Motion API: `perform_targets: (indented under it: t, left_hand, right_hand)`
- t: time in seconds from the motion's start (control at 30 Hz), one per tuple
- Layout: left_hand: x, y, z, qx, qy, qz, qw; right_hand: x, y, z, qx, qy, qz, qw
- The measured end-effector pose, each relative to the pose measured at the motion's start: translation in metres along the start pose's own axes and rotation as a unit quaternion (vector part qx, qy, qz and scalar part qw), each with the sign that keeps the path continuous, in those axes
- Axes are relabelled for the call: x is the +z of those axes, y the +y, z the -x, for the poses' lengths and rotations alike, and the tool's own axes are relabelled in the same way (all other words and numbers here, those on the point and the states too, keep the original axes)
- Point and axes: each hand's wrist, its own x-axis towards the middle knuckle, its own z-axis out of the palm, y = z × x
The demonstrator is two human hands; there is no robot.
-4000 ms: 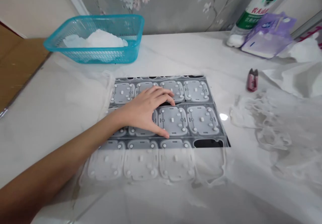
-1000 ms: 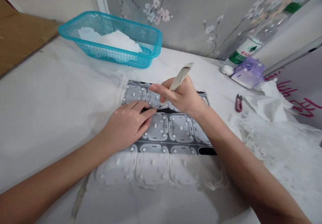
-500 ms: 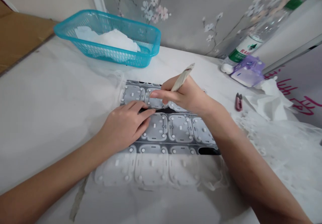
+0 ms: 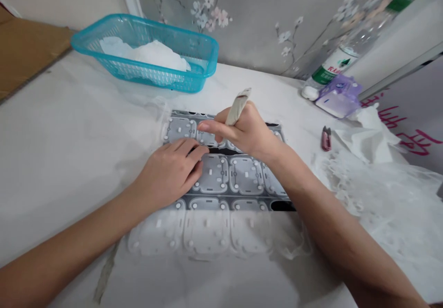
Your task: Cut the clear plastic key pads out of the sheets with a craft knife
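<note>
A translucent sheet of moulded square pieces (image 4: 211, 173) lies on the table, partly over a black backing. My left hand (image 4: 171, 172) rests on its left side, fingers laid over the pieces beside a dark gap. In my right hand (image 4: 247, 130) is a slim tool with a wrapped, off-white handle (image 4: 238, 107), gripped like a pen. It is held above the upper row, close to the left fingertips. The hand hides the tool's working tip. The sheet's near row hangs past the backing and looks whiter over the table.
A blue plastic basket (image 4: 204, 76) with white pieces in it stands at the back left. To the right are small red snips (image 4: 326, 138), crumpled tissue (image 4: 363, 135), a purple packet (image 4: 339, 97), a water bottle (image 4: 334, 66) and a heap of translucent scraps (image 4: 391, 216).
My right hand and the tool have shifted a little to the left, and the handle stands more upright. My left hand stays on the sheet. The whole view has moved slightly.
</note>
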Motion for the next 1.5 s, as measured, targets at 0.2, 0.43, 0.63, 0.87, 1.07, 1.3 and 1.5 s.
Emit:
perform_targets:
  t: [0.2, 0.43, 0.63, 0.87, 1.07, 1.3, 1.5]
  left_hand:
    - [-0.001, 0.0, 0.0, -0.006, -0.014, 0.003, 1.0]
    - [0.0, -0.003, 0.002, -0.007, -0.016, 0.028, 0.999]
    - [0.0, -0.002, 0.002, -0.004, -0.012, 0.034, 0.999]
    - [0.001, -0.003, 0.002, 0.002, -0.007, 0.028, 1.0]
    - [0.0, -0.002, 0.002, -0.001, -0.011, 0.025, 1.0]
    - [0.001, -0.003, 0.002, 0.002, -0.011, 0.045, 0.999]
    - [0.001, -0.004, 0.002, 0.002, -0.009, 0.039, 0.999]
  right_hand:
    - [-0.006, 0.002, 0.001, -0.001, -0.014, -0.03, 0.999]
    - [-0.009, -0.013, 0.002, 0.015, 0.038, -0.06, 0.997]
    - [-0.004, -0.007, 0.002, 0.018, 0.001, -0.057, 0.998]
    - [-0.004, -0.008, -0.001, -0.012, -0.043, -0.004, 0.999]
    - [-0.008, -0.011, -0.002, -0.014, -0.055, 0.047, 0.997]
    - [-0.001, 0.001, 0.002, -0.015, -0.016, 0.004, 1.0]
    - [-0.004, -0.002, 0.001, -0.019, -0.035, -0.008, 0.999]
